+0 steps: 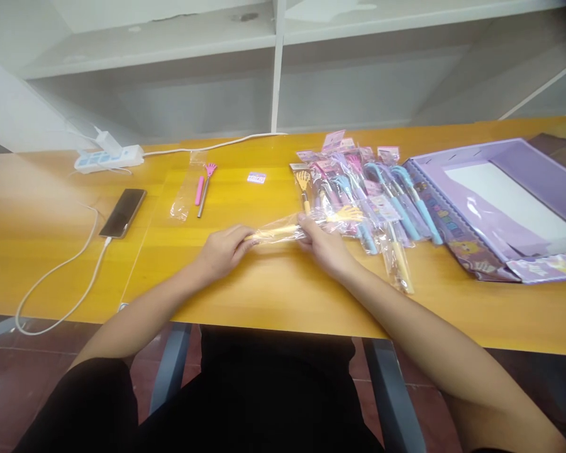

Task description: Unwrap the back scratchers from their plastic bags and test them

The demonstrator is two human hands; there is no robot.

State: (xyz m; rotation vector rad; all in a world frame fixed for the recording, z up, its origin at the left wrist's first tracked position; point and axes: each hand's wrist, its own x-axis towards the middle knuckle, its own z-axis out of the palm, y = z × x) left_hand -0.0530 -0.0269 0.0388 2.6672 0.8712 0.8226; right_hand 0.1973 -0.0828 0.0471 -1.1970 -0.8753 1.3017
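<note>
Black clothing (pixel 264 396) and bare forearms nearest, at the worktop (pixel 245 302) edge; left hand (pixel 224 251) pinches one end of a yellow hand-shaped scratcher (pixel 283 231) in clear wrap, right hand (pixel 325 248) closed round its middle, its head overlapping a heap of wrapped scratchers (pixel 353 182) in blue, pink, purple and yellow. Purple display box (pixel 523 170) hems the heap in on the right; leftward lie an unwrapped pink scratcher (pixel 205 192), an empty clear sleeve (pixel 182 195), a small card (pixel 256 177), a phone (pixel 123 212) on a white cable (pixel 94 277) and a power strip (pixel 108 158). Printed header cards and box lettering present, too blurred to read.
</note>
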